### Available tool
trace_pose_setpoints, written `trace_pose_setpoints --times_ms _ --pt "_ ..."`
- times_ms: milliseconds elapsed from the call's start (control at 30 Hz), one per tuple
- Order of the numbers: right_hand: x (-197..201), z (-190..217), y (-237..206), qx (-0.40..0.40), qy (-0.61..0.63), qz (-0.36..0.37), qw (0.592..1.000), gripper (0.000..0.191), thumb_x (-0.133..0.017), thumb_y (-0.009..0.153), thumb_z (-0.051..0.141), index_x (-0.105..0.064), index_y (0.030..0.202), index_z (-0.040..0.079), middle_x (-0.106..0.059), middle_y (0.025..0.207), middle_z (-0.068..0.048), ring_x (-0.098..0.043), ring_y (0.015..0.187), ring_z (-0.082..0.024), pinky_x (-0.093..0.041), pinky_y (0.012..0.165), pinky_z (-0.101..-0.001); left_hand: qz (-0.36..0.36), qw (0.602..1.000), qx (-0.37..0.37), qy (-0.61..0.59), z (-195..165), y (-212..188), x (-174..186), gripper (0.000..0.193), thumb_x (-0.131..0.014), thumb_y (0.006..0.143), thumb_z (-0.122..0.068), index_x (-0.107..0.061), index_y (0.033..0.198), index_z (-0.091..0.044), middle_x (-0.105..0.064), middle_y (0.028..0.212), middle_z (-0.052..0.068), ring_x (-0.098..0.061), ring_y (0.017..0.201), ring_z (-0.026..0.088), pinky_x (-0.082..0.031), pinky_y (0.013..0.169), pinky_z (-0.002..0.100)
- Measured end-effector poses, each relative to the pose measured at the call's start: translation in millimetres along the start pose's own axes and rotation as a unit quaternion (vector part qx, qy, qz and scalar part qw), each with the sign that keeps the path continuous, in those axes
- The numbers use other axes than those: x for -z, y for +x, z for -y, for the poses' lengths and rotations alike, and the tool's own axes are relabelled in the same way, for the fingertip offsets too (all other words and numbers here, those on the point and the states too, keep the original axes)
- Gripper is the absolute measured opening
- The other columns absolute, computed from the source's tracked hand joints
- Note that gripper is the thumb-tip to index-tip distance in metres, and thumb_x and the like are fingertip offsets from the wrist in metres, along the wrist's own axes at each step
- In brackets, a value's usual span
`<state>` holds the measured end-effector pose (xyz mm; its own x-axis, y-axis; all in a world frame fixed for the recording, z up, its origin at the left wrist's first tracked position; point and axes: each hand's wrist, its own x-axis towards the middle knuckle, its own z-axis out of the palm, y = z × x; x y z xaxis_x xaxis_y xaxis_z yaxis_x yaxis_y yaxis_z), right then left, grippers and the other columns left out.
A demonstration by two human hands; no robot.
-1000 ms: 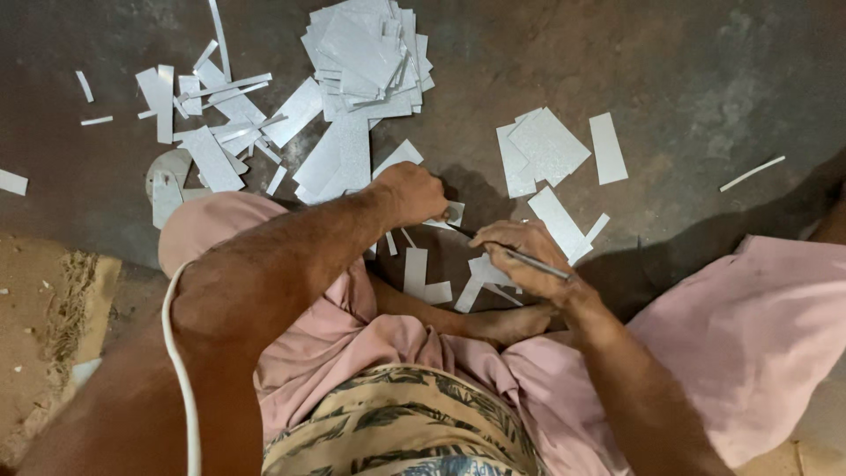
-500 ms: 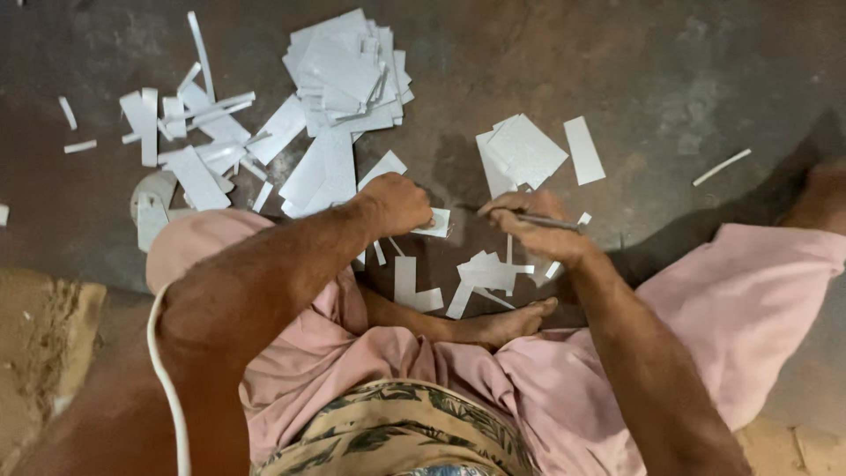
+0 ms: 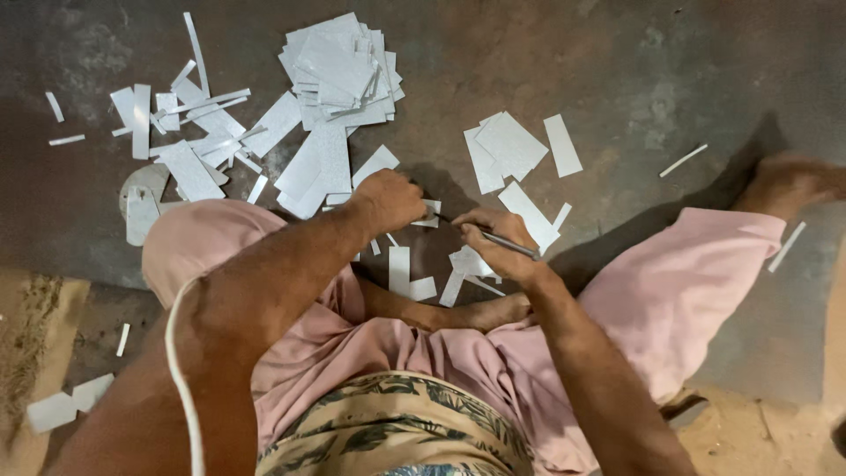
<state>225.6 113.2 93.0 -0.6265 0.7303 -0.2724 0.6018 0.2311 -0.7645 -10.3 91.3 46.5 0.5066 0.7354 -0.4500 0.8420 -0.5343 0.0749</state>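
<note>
I sit on a dark floor with my legs folded, in pink trousers. My left hand (image 3: 389, 199) is closed on a small pale sheet piece (image 3: 429, 211) held low over the floor. My right hand (image 3: 495, 240) grips a thin metal tool (image 3: 508, 241) whose tip meets that piece. Several cut white strips (image 3: 414, 273) lie just below both hands, by my foot.
A heap of square white sheets (image 3: 339, 66) lies at the top centre. Loose strips and offcuts (image 3: 181, 141) scatter to the left. A few larger pieces (image 3: 515, 154) rest to the right. A white cord (image 3: 181, 370) hangs over my left arm. Sandy ground (image 3: 35, 353) borders the lower left.
The view has shifted slightly, so the piles sit lower and more to the left. Both hands stay together on the small piece, with the tool still held against it.
</note>
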Motion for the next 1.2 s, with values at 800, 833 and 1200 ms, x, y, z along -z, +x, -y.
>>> trace_pose_setpoints --times_ms 800,833,1200 --pt "-61 29 -43 0.049 -0.031 -0.158 0.986 0.021 -0.063 0.087 0.008 -0.074 0.105 0.002 -0.073 0.098 -0.021 -0.073 0.086 -0.037 -0.058 0.076 -0.0426 -0.079 0.975 0.199 -0.061 -86 -12 -46 0.045 -0.062 0.090 -0.024 -0.069 0.130 -0.004 -0.038 0.150 0.028 -0.046 0.131 0.055 -0.060 0.078 0.045" --pt "-60 29 -44 0.039 -0.022 -0.147 0.988 0.021 -0.063 0.087 0.009 -0.074 0.104 0.003 -0.074 0.097 -0.020 -0.074 0.086 -0.037 -0.058 0.075 -0.0424 -0.105 0.971 0.207 -0.058 -86 -11 -46 0.046 -0.062 0.089 -0.023 -0.069 0.130 -0.003 -0.039 0.149 0.028 -0.047 0.130 0.056 -0.060 0.077 0.046" --pt "-23 10 15 -0.069 -0.032 -0.079 0.994 0.025 -0.070 0.093 0.024 -0.079 0.103 0.002 -0.076 0.082 -0.018 -0.073 0.075 -0.028 -0.057 0.068 -0.0400 -0.050 0.960 0.262 -0.082 -104 2 -33 0.039 -0.058 0.096 -0.028 -0.072 0.127 -0.008 -0.035 0.153 0.034 -0.043 0.131 0.062 -0.056 0.090 0.057"
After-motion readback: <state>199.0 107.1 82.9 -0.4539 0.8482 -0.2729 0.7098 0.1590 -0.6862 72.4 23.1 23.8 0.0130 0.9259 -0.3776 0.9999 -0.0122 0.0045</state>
